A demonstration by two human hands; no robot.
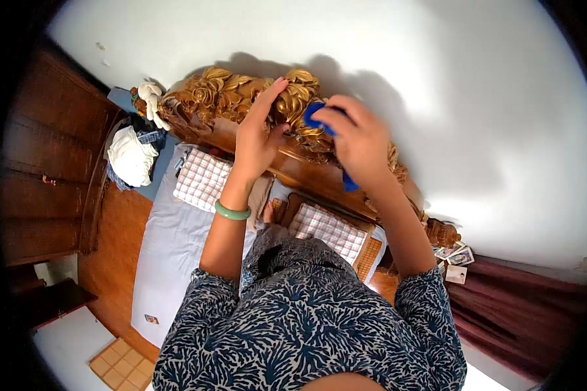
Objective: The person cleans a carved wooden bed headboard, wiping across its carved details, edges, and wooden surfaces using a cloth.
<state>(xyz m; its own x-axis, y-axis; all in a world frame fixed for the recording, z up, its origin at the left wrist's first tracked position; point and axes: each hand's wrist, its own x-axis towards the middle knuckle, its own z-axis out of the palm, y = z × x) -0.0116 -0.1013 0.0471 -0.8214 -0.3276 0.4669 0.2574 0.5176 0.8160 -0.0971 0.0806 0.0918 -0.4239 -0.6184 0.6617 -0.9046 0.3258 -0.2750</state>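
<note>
A carved wooden headboard (212, 98) with gold-coloured flowers and leaves stands against the wall. My left hand (257, 143) is at its middle, thumb and fingers apart, the fingertips at the carved flowers; whether they press on the wood I cannot tell. A green bangle (232, 210) circles that wrist. Closed around a blue cloth (314, 116), my right hand (362, 140) is against the carving a little to the right. It is slightly blurred. Part of the cloth hangs below the hand, and my fingers hide the rest.
Below the headboard is a bed with a grey-blue sheet (160, 260) and checked pillows (202, 179). My bare foot (268, 212) shows on it. A white stuffed toy (151, 101) and piled clothes (132, 156) are at left, near a dark wardrobe (52, 163). Photos (460, 257) and a maroon curtain (515, 306) are at right.
</note>
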